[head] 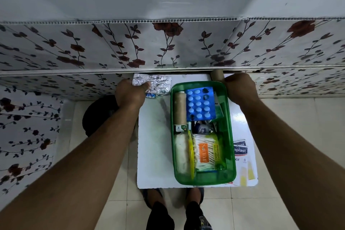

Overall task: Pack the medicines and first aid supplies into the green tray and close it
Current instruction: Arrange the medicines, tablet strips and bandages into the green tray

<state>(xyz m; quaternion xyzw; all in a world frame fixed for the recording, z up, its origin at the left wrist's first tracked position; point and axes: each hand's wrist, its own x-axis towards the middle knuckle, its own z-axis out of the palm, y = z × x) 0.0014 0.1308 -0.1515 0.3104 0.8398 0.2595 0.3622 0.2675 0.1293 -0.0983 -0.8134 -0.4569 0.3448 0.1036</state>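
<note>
On the white table, the translucent green tray (231,158) sits lidless and crammed; left hand (130,95) grips foil strips (155,83), right hand (239,89) a brown roll (217,75).

An orange label on the clear pack of cotton swabs (207,153), lying in the green tray (231,155) toward 6 o'clock, read "TULIPS", the letters running sideways; beside it, on the pack's green strip, stood "PAPER STICK" and a smaller line, seemingly "Cotton Swabs". At 3 o'clock of the tray, the plaster box (240,152) on the white table (155,145) showed "aplast", its first letters hidden by the tray wall, and below that "OOF" and the numeral 8. Print on the small carton (180,128) was too small to read
</note>
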